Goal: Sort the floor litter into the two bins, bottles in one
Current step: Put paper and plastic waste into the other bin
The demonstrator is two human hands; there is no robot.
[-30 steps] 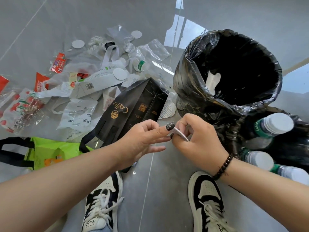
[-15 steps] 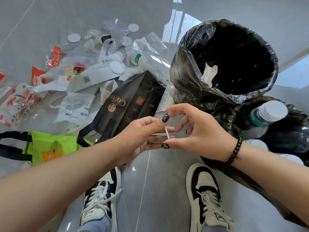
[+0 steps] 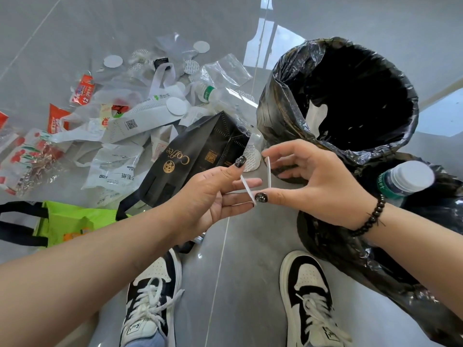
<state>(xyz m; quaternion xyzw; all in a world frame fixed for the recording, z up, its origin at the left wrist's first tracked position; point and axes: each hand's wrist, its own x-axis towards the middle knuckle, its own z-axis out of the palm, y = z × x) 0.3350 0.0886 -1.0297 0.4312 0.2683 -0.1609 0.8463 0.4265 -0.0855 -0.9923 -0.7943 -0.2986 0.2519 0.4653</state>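
Left hand (image 3: pixel 213 194): palm turned up, fingers nearly straight; a thin white strip (image 3: pixel 246 187) lies across the fingertips, under my thumb.
Right hand (image 3: pixel 315 181): thumb and forefinger pinch a second bend of the white strip, the other fingers loosely curled.
Strip position: in the air between both hands, just in front of the near bin's rim.
Open bin (image 3: pixel 283 96): black liner, mouth gaping, right of the litter.
Second bin (image 3: pixel 426 211): black liner, at my right wrist; a capped bottle (image 3: pixel 403 180) sticks out of it.
Floor litter: black coffee bag (image 3: pixel 198 156), clear bottle (image 3: pixel 213 93), wrappers, white discs; green bag (image 3: pixel 62 221) at left.
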